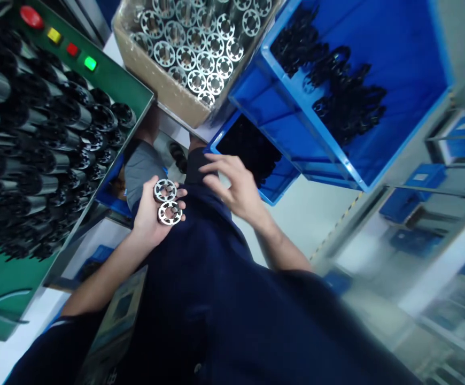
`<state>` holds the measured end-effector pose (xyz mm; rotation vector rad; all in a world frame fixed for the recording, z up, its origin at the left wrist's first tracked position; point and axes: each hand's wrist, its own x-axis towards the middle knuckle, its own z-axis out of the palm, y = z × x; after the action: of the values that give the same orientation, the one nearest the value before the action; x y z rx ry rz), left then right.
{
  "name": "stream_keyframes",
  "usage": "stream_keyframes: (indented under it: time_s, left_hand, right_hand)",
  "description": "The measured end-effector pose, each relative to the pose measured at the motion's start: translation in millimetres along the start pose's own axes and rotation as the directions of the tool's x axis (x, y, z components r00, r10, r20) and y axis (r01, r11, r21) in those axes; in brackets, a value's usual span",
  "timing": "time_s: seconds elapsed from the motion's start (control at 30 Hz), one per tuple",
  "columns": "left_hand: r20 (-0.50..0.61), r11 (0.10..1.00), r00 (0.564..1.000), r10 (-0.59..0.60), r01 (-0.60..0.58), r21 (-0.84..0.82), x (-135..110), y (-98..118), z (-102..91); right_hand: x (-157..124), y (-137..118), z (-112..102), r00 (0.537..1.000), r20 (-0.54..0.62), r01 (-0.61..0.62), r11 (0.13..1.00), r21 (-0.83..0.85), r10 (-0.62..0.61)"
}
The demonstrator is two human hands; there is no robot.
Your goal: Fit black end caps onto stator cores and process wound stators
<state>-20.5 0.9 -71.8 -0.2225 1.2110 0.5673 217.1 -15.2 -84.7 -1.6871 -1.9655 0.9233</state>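
As the left hand [150, 216] holds two metal rings [167, 202], the right [236, 187] spreads open by blue bins [286, 184].

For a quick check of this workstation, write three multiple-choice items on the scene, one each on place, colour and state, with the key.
1. Where do the two slotted metal rings lie?
A) In the cardboard box
B) On the left hand
C) On the green panel

2. What colour is the crate holding the black parts?
A) Green
B) Red
C) Blue

3. How does the right hand stand?
A) Open, holding nothing
B) Clenched on a ring
C) Gripping a black part

Key:
1. B: the rings rest on the palm against the fingers.
2. C: blue walls and floor surround the parts.
3. A: the fingers are spread, with nothing between them.
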Motion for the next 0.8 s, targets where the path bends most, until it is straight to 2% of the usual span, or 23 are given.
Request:
stream_keyframes:
  time_s: [0.03, 0.07, 0.1, 0.2, 0.27, 0.33, 0.5, 0.67, 0.8]
  left_hand:
    - [-0.049, 1.000, 0.999, -0.018, 0.018, -0.005, 5, -2, -2.0]
    - [-0.097, 1.000, 0.995, -0.022, 0.021, -0.014, 9, -4, -3.7]
    - [-0.134, 0.999, 0.991, -0.026, 0.022, -0.025, 12, -5, -5.1]
    - [-0.177, 0.996, 0.981, -0.075, 0.064, -0.067, 15, -4, -8.3]
    - [-0.168, 0.994, 0.982, -0.091, 0.079, -0.078, 15, -1, -9.3]
    - [-0.154, 0.998, 0.987, -0.053, 0.047, -0.044, 15, 2, -9.4]
    - [-0.080, 0.998, 0.995, 0.060, -0.058, 0.017, 17, 5, -11.4]
    - [-0.043, 0.999, 0.998, 0.051, -0.051, 0.001, 17, 5, -21.5]
    - [-0.039, 0.998, 0.998, 0.057, -0.058, -0.029, 17, 3, -31.5]
  right_hand:
    - [-2, 24, -8, 0.989, -0.008, -0.146, 0.985, -0.095, 0.146]
    - [-5, 48, -16, 0.948, -0.017, -0.313, 0.923, -0.223, 0.317]
    - [-9, 72, -21, 0.905, -0.032, -0.415, 0.865, -0.282, 0.424]
    - [-23, 126, -27, 0.794, -0.018, -0.566, 0.726, -0.390, 0.608]
    - [-31, 145, -24, 0.751, 0.006, -0.589, 0.674, -0.445, 0.660]
    - [-36, 154, -21, 0.734, 0.023, -0.583, 0.647, -0.491, 0.679]
    - [-35, 158, -18, 0.725, 0.086, -0.518, 0.624, -0.585, 0.683]
    - [-31, 158, -23, 0.719, 0.126, -0.462, 0.606, -0.648, 0.683]
    - [-38, 155, -29, 0.716, 0.145, -0.442, 0.604, -0.664, 0.683]
